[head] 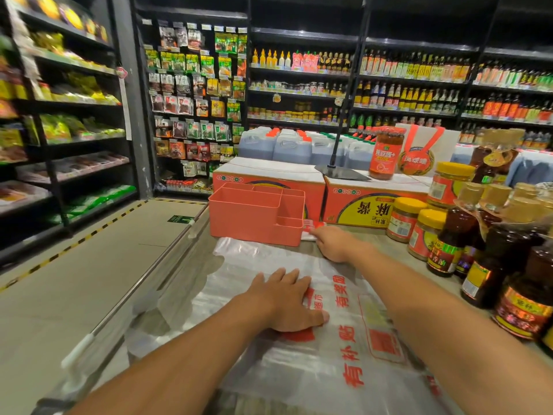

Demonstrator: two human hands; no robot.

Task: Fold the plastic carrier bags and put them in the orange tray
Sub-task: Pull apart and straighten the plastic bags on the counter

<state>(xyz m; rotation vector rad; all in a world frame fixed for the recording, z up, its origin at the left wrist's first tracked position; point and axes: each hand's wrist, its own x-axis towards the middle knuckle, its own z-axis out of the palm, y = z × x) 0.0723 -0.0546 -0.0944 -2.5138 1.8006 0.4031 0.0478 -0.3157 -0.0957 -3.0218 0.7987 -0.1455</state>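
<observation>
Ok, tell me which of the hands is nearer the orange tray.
Right. The right hand reaches just beside the orange tray, at its near right corner; the left hand lies flat on the plastic carrier bag, further back towards the person.

Two bare forearms enter from the bottom edge, one from the lower left and one from the lower right. Neither arm shows a sleeve, cuff, watch, bracelet or glove anywhere along its visible length. The left hand has no rings on the fingers that can be seen, and its nails look short and unpainted. The right hand is likewise uncovered, with no jewellery visible; its fingertips are too small and blurred to tell more. No other part of the person appears.
</observation>
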